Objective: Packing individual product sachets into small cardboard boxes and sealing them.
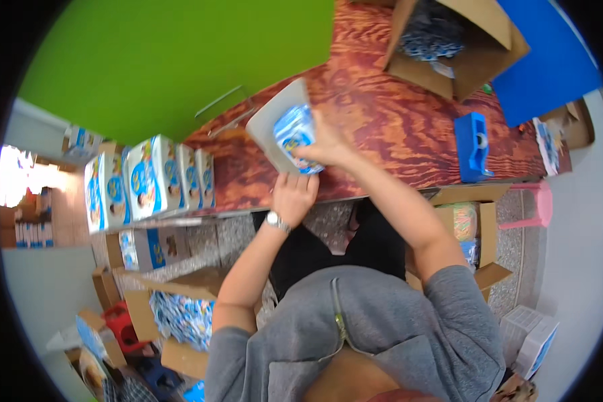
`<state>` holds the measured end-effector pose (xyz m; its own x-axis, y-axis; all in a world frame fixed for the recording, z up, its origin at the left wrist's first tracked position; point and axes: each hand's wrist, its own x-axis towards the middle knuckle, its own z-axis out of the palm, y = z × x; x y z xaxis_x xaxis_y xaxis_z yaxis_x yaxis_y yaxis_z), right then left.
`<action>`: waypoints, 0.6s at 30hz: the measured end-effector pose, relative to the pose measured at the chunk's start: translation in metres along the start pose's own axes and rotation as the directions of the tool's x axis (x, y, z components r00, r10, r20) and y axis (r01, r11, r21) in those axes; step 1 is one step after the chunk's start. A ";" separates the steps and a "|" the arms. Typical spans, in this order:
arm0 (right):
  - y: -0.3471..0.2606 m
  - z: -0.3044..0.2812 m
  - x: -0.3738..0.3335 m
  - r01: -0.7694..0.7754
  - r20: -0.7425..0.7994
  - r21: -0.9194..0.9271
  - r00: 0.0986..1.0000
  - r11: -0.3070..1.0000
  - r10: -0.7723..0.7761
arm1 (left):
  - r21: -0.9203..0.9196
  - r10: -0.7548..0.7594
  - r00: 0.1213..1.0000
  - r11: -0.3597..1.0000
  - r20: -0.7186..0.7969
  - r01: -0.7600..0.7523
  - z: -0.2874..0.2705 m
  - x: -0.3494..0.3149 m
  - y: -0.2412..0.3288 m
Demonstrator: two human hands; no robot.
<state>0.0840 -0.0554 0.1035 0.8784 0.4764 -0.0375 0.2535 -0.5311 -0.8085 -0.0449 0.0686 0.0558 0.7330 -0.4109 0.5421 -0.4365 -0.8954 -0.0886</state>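
Head view shows two hands, one blue packet, one carton.

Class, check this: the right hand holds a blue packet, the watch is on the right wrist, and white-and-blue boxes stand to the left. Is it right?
No: the watch is on the left wrist, as the head view shows. The right hand does hold the blue packet, and the white-and-blue boxes stand to the left.
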 end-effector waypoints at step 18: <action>0.045 -0.357 0.005 0.062 -0.819 -0.530 0.223 0.846 -0.529 | -0.480 -0.250 0.963 0.836 0.102 0.268 -0.072 0.060 0.025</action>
<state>0.2442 -0.3269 0.2763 0.3930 -0.1862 0.9005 0.4835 -0.7911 -0.3746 -0.0492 0.0342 0.1469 0.8681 -0.1897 0.4588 -0.4190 -0.7756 0.4721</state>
